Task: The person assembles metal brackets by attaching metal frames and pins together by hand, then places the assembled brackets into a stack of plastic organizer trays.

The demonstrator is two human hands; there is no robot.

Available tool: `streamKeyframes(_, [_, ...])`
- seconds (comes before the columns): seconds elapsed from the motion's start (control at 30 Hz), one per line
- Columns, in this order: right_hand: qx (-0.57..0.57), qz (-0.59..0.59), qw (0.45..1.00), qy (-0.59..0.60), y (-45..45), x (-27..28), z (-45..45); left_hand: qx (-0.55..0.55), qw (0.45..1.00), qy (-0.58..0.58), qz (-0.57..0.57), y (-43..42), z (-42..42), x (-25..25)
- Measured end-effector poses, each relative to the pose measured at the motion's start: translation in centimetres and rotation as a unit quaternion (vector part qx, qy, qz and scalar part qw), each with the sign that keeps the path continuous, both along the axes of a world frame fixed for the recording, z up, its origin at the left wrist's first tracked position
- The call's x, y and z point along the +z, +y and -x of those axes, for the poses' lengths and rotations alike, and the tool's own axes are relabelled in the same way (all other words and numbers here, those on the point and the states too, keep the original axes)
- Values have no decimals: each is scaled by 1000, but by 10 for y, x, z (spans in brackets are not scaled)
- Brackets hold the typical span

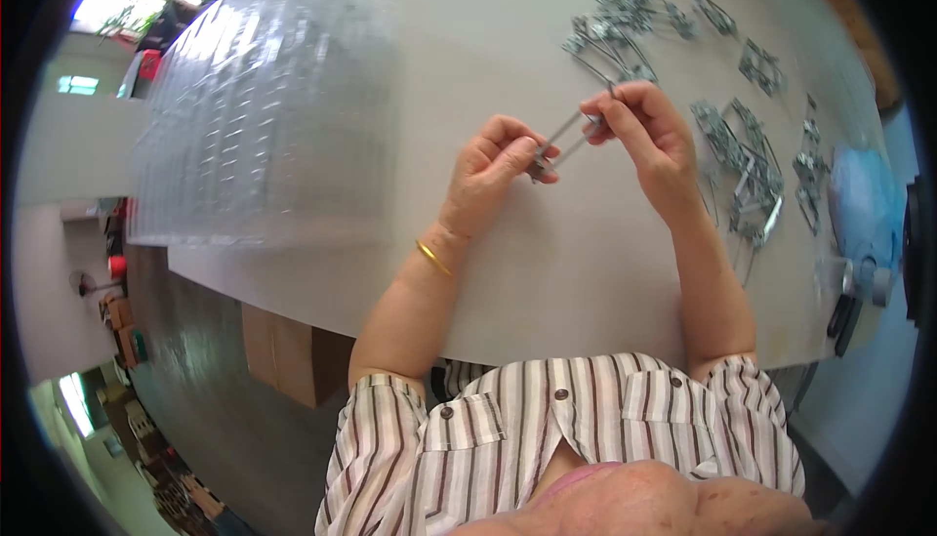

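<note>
Above the pale table (547, 282), my left hand (500, 160) is closed round one end of a thin metal linkage (569, 140). My right hand (639, 131) pinches its other end, so the two rods of the part span the gap between my hands. Just beyond my right hand lies a loose pile of similar grey metal parts (625, 9). More metal parts (747, 165) are spread on the table to the right of my right hand. The fingers hide both ends of the held part in places.
Stacked clear plastic trays (264, 116) cover the table's left side. A blue plastic bag (867, 209) lies at the right edge, with a black-handled object (841, 321) near it. A cardboard box (283, 350) stands below the table at the left.
</note>
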State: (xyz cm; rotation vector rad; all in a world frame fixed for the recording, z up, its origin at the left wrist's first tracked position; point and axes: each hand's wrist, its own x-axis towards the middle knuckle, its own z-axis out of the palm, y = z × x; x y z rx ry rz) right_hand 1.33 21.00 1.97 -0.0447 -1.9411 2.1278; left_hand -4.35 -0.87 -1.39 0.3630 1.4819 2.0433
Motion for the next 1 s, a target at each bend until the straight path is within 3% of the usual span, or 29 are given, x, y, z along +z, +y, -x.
streamKeyframes(0.33, [-42,-14,998,-47,0,-1,2,4,999,35,40,-1,1,-6])
streamKeyframes(0.73, [-37,34,996,-80,-16,-32,3,98,994,35,-17,1,6,16])
streamKeyframes(1.0, [9,11,997,-80,-24,-50,2,110,971,185,103,-12,-13,54])
